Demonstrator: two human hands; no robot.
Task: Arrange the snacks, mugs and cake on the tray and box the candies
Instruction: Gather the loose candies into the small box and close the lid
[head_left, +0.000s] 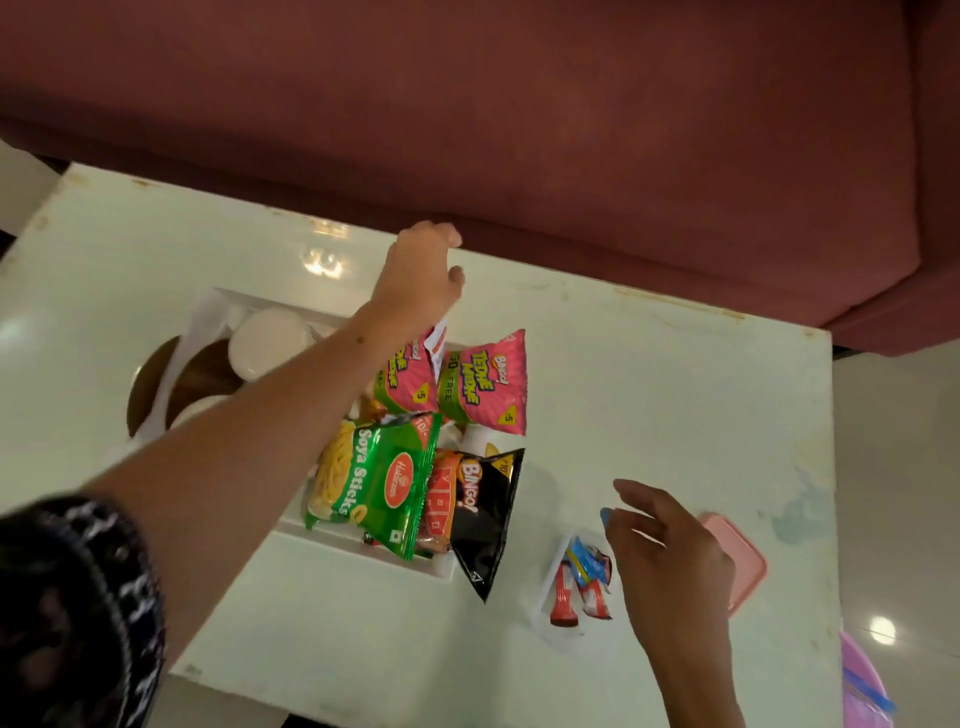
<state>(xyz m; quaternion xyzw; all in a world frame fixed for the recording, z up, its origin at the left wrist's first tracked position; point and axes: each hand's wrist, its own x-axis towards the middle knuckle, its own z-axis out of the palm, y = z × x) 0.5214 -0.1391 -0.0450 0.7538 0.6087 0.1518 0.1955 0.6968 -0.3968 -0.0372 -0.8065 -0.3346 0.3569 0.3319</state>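
Observation:
A white tray (358, 550) on the pale table holds snack packets: green Soya Sticks (374, 480), an orange packet (439, 506), a black Bingo packet (488, 512) overhanging the rim, and two pink packets (485, 387). At the tray's left end stands a white mug (267, 343) beside a brown round item (208, 371). My left hand (421, 275) hovers past the pink packets, fingers loosely curled with nothing in them. My right hand (670, 561) is over a clear candy box (563, 636) holding red and blue candies (584, 582). A blue candy (605, 515) is at its fingertips.
A pink lid (745, 566) lies on the table, partly under my right hand. A maroon sofa (519, 130) runs along the table's far edge. A purple item (860, 680) shows at the lower right, off the table's corner.

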